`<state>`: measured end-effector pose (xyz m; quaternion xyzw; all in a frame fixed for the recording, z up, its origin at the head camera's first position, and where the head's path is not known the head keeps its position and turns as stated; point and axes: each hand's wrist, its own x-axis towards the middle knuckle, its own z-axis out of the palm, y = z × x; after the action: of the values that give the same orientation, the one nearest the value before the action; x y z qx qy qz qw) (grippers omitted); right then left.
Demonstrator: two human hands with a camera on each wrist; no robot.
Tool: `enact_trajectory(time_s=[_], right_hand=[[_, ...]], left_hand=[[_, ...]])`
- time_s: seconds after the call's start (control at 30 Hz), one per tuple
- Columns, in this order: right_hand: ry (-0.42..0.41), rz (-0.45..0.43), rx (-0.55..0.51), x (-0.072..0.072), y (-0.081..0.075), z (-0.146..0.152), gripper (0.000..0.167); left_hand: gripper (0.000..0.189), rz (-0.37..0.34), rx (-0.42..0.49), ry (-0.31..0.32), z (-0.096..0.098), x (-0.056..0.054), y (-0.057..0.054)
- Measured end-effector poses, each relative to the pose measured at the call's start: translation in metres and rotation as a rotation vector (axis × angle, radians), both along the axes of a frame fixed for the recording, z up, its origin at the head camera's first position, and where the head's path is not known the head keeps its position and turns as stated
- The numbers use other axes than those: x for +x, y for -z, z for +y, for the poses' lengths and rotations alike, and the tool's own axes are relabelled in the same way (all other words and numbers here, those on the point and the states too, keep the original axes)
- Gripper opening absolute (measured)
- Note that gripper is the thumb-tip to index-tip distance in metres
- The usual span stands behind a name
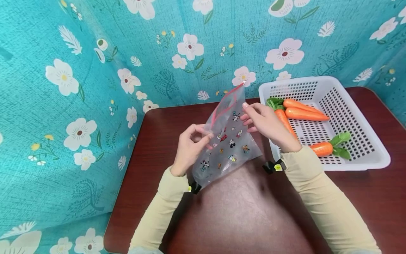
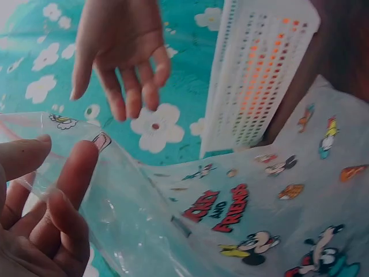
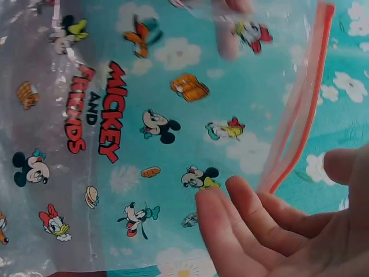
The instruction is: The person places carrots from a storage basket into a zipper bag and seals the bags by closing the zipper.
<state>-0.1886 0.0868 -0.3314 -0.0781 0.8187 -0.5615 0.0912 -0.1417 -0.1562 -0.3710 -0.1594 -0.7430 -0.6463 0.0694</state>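
Observation:
A clear zip bag (image 1: 233,150) with a red zip strip and printed cartoon figures hangs tilted above the table, its strip end pointing up and away. My left hand (image 1: 187,148) pinches the bag's left edge just below the strip, thumb and fingers on the plastic. Close by the bag's other side, my right hand (image 1: 269,125) has its fingers loosely extended and grips nothing. In the right wrist view the right fingertips (image 3: 210,213) overlap the printed plastic near the red strip (image 3: 314,95). Nothing shows inside the bag.
A white perforated basket (image 1: 347,109) stands at the right of the dark red table (image 1: 152,141), beside my right forearm. It contains several carrots (image 1: 306,113) with green tops, partly hidden by that arm. A floral turquoise curtain (image 1: 190,70) hangs behind and at the left.

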Motion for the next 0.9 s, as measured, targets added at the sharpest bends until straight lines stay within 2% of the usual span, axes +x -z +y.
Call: enact_trajectory(time_s=[0.07, 0.2, 0.47, 0.73, 0.9], right_hand=[[0.011, -0.045, -0.05, -0.003, 0.001, 0.002, 0.062], [0.01, -0.079, -0.092, -0.006, 0.003, 0.004, 0.062], [-0.044, -0.097, -0.026, -0.007, 0.006, 0.007, 0.051], [-0.066, -0.082, 0.066, -0.008, 0.009, 0.009, 0.051], [-0.087, -0.051, 0.124, -0.011, 0.013, 0.009, 0.045]], left_hand=[[0.009, 0.014, -0.031, -0.008, 0.005, 0.007, 0.005], [0.007, 0.035, -0.078, -0.001, 0.016, 0.018, 0.015], [0.014, 0.071, -0.18, 0.05, 0.03, 0.031, 0.031], [0.019, 0.084, -0.262, 0.087, 0.035, 0.039, 0.034], [0.021, 0.102, -0.363, 0.099, 0.037, 0.04, 0.032]])
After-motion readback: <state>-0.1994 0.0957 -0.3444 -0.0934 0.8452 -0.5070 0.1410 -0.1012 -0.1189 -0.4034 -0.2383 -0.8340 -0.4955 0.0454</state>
